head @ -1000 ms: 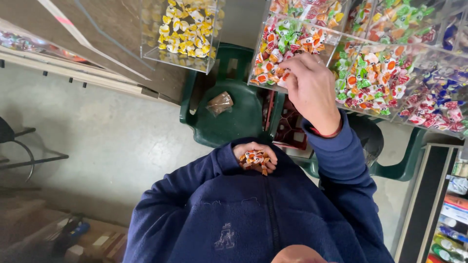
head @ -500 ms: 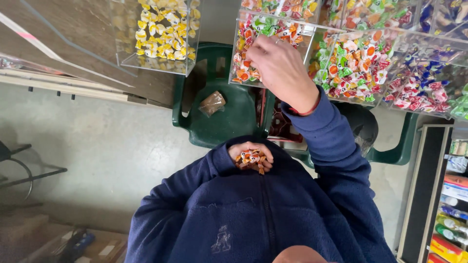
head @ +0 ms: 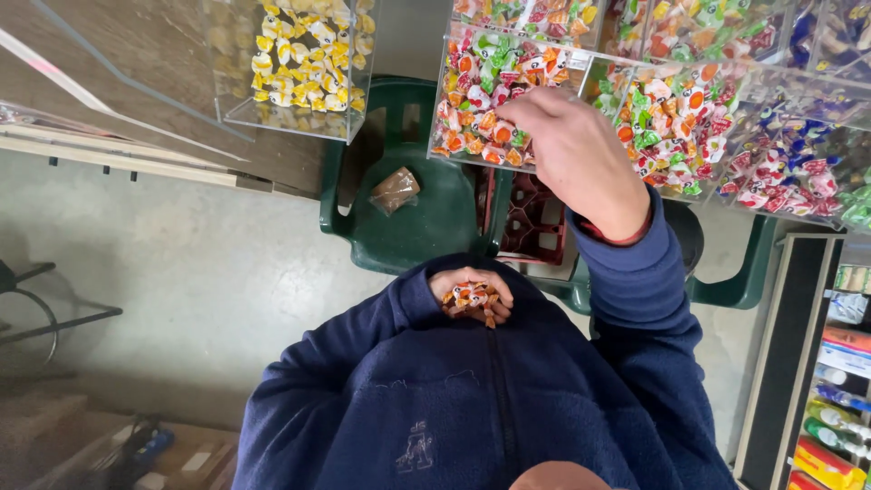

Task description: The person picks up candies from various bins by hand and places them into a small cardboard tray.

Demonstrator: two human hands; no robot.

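Green plastic chair [head: 426, 218] bearing brown packet [head: 396, 190], beside red crate [head: 533, 218].

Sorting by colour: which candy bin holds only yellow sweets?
The far-left bin, apart from the others; the rest hold mixed red, orange, green or blue wrappers.

So the sweets sit in clear plastic bins [head: 508, 100] lined up in a row: one with yellow-wrapped candies [head: 304, 54] off to the left, then orange, red and green mixed ones, then pink and blue further right. Underneath there's a dark green plastic chair [head: 413, 213] on the grey concrete floor [head: 181, 290], with a small brown packet [head: 396, 189] lying on its seat. A dark red crate [head: 535, 222] stands just beside the chair.
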